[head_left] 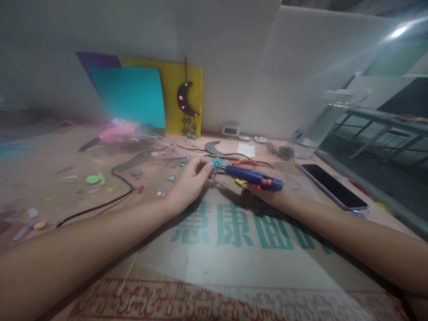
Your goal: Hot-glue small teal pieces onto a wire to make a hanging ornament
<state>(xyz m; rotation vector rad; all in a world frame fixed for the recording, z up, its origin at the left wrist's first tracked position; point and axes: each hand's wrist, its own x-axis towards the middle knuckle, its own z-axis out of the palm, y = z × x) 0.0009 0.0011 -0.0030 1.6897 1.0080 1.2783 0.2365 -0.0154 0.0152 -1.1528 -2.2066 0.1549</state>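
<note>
While the left hand [192,183] pinches a small teal flower [217,163] between thumb and fingers, right at the nozzle end of the blue glue gun [245,174], the right hand [267,196] is closed around that gun's handle. Whether glue is on the flower, I can't tell. Beyond the gun and to its left, a dark crescent [185,101] already bears pink dots and hanging pieces, so it looks finished; the grey crescent [209,147], lying nearer the gun, shows no dots and seems barely begun
</note>
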